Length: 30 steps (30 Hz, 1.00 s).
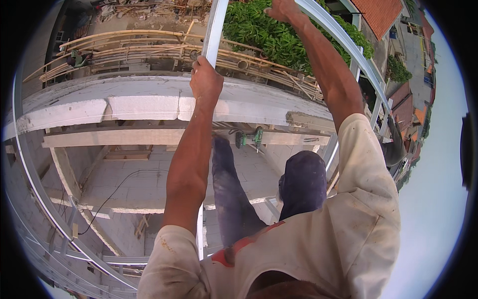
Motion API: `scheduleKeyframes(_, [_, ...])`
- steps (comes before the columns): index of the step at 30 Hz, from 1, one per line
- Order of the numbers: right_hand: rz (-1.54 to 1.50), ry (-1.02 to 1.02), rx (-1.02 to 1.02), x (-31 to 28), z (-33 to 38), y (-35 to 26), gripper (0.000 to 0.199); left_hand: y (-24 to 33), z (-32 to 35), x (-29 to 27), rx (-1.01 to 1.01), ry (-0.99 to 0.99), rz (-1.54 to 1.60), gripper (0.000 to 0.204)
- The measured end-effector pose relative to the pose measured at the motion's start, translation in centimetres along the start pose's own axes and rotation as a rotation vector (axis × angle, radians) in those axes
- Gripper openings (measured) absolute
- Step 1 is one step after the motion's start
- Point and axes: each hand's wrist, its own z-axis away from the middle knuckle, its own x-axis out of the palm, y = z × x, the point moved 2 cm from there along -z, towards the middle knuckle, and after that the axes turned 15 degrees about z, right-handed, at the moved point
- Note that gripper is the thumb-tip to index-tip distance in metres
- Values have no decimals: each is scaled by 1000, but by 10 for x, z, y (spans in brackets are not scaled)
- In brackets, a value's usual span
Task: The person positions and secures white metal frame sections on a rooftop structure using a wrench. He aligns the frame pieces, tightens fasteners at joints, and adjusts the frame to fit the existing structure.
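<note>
My left hand (205, 79) is wrapped round a silvery metal channel (215, 35), which rises past the top edge of the view. Farther out, my right hand (285, 10) reaches the top edge with its fingers curled. The frame cuts part of it off, and whatever it grips is hidden. Close beside that hand runs another long metal channel (338, 36), bent by the lens. A green and black cordless drill (249, 138) rests at the wooden beam (124, 137) near my knees.
I am high up, above white block walls (144, 107) and an open room below. Metal framing (37, 187) curves along the left. Beyond the wall, bamboo poles (144, 50) lie at a lower level, near a leafy tree (264, 37). Tiled roofs (381, 15) stand at right.
</note>
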Motion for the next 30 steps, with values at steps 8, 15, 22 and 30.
scheduleKeyframes(8, [162, -100, -15, 33, -4, 47, 81, 14, 6, 6, 40, -71, 21, 50])
scheduleKeyframes(15, [224, -254, 3, -36, 11, 2, 109, 12, 6, -17, 15, -82, 38, 50])
scheduleKeyframes(22, [208, -487, 72, -121, 23, -25, 125, 30, 17, -48, 39, -69, 117, 53])
scheduleKeyframes(30, [193, -412, 12, -125, 26, -36, 133, 22, 23, -70, 2, -109, 103, 58])
